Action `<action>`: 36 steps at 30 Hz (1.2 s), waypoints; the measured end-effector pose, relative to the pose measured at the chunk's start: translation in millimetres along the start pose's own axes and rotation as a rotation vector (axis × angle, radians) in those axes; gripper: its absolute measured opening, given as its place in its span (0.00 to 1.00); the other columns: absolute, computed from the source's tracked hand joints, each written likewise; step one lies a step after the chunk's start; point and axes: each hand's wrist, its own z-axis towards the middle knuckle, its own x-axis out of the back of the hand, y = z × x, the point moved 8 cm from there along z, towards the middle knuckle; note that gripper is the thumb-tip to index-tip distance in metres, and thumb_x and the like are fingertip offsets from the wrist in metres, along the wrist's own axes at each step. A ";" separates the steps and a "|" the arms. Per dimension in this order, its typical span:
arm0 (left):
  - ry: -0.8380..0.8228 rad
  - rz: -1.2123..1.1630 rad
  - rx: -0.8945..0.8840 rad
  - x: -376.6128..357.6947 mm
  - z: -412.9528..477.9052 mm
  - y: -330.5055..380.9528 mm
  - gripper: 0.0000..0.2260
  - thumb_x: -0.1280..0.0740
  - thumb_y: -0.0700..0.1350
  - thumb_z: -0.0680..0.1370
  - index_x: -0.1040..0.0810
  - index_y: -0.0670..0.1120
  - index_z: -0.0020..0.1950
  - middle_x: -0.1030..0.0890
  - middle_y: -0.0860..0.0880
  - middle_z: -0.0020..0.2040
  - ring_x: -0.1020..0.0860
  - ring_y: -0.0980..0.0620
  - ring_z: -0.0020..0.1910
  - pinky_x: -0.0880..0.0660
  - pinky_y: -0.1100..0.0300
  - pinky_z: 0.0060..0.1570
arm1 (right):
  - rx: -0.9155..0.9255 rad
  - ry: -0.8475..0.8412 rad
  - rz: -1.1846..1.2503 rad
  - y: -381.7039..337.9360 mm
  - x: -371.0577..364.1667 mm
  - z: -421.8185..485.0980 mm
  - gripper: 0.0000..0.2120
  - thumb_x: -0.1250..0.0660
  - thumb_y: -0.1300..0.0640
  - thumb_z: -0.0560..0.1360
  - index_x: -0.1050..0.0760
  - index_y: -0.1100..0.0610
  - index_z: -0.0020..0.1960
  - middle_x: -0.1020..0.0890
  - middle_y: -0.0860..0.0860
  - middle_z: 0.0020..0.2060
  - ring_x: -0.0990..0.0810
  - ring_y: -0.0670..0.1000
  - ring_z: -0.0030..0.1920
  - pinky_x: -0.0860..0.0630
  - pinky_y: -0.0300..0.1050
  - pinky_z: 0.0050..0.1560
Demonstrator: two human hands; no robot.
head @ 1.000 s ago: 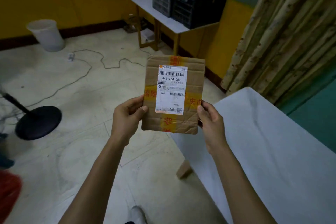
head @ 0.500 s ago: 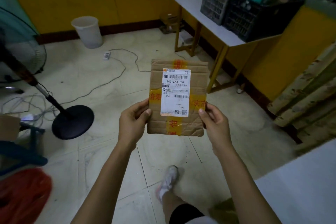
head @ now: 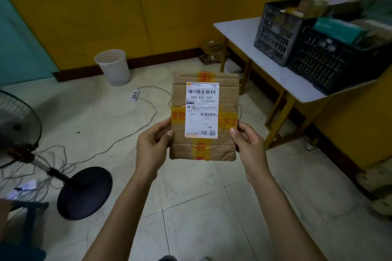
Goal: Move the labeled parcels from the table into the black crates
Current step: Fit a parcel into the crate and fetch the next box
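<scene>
Flat cardboard parcel (head: 204,116) held upright over the floor, label facing camera (reads 843-X64 059). Left hand (head: 153,148) grips its left edge, right hand (head: 248,146) grips its right edge, thumbs in front. Black crates (head: 314,48) sit on the surface (head: 244,36) at right, well apart.

The white table (head: 237,32) bears two black crates (head: 331,63) (boxes (head: 337,27) inside), side by side.

dim indoor light | soft shadows | blurred right edge | wide-angle edge distortion
</scene>
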 end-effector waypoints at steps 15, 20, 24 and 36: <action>-0.218 -0.052 -0.012 -115.0 355.1 -19.2 0.18 0.36 0.33 0.77 0.23 0.52 0.61 0.16 0.59 0.47 0.18 0.62 0.48 0.20 0.65 0.45 | -0.014 0.241 0.004 9.5 -41.4 317.9 0.10 0.35 0.59 0.78 0.21 0.44 0.51 0.14 0.42 0.44 0.16 0.43 0.44 0.22 0.35 0.36; -0.348 -0.031 -0.027 -178.8 462.2 -5.8 0.17 0.36 0.33 0.77 0.23 0.47 0.64 0.17 0.49 0.53 0.18 0.58 0.51 0.20 0.59 0.50 | 0.013 0.365 0.023 -6.0 -31.0 405.3 0.09 0.35 0.59 0.78 0.21 0.47 0.53 0.14 0.41 0.41 0.16 0.40 0.41 0.24 0.31 0.32; -0.488 -0.017 -0.064 -238.5 521.3 -2.8 0.17 0.37 0.35 0.79 0.24 0.47 0.67 0.18 0.49 0.59 0.20 0.53 0.58 0.23 0.51 0.57 | 0.041 0.477 0.044 -11.0 -10.9 457.5 0.11 0.35 0.58 0.78 0.23 0.50 0.59 0.16 0.42 0.47 0.16 0.39 0.44 0.23 0.32 0.35; -0.635 -0.155 -0.199 -444.1 681.1 27.3 0.17 0.38 0.45 0.80 0.27 0.51 0.69 0.21 0.58 0.61 0.23 0.61 0.59 0.25 0.70 0.51 | 0.177 0.573 0.049 -50.2 79.5 658.9 0.11 0.36 0.55 0.79 0.19 0.42 0.52 0.15 0.41 0.46 0.16 0.43 0.48 0.22 0.34 0.39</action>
